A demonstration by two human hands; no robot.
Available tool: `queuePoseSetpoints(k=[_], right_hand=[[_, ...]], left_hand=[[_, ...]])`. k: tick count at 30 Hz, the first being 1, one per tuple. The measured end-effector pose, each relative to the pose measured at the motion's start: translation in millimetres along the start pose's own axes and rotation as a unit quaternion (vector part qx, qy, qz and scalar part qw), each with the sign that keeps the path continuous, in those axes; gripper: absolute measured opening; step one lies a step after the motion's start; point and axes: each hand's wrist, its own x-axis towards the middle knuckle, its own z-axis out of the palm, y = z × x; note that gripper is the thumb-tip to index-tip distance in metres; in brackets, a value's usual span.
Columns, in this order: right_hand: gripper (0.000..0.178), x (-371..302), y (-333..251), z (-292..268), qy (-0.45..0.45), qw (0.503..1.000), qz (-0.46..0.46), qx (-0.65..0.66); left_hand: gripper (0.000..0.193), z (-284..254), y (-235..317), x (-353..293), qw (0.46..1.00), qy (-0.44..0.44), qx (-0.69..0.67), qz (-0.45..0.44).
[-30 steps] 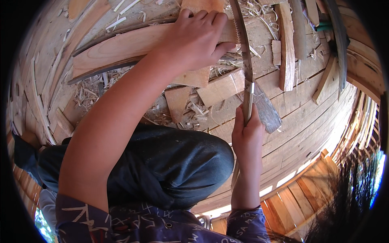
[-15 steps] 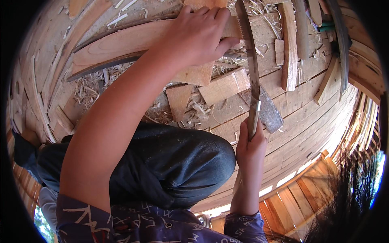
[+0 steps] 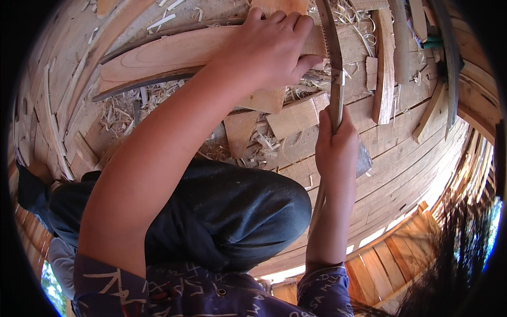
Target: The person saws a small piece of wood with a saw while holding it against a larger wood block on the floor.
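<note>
**Saw on plank, both hands busy**

Plank floor [image 3: 412,158], littered with offcuts and shavings [image 3: 121,111]. Long curved plank [image 3: 174,53] lies across the top, pinned flat under the left hand [image 3: 272,47], fingers wrapped over its far edge. Right hand [image 3: 335,150] fist-tight round the saw [image 3: 331,58] handle; blade stands against the plank just beside the left hand's fingers.

Sunlit plank floor [image 3: 412,158] strewn with wood shavings [image 3: 121,108] and offcuts, bright gaps between boards.
</note>
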Motion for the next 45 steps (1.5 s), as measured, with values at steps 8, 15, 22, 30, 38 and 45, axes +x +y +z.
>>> queuePoseSetpoints(k=[8,15,22,30,38,45], right_hand=[[0.013,-89,13,-38,-0.022,0.997,0.072,0.018],[0.015,-38,2,-26,-0.017,1.000,0.018,-0.010],[0.016,-14,-11,-27,-0.030,0.999,-0.001,-0.045],[0.014,-22,-15,-17,0.009,0.999,-0.003,-0.054],[0.015,-24,-5,-4,0.028,0.998,0.014,-0.046],[0.015,-27,12,-3,0.032,0.998,-0.007,-0.060]], left_hand=[[0.063,-41,10,19,0.978,-0.196,-0.033,-0.057],[0.063,-20,4,6,0.996,-0.092,-0.002,0.012],[0.063,-14,6,3,0.997,-0.076,0.025,-0.020],[0.060,-42,10,9,0.989,-0.146,-0.015,-0.025],[0.061,-44,5,6,0.990,-0.140,-0.034,-0.009],[0.063,-37,4,10,0.989,-0.143,-0.024,-0.031]])
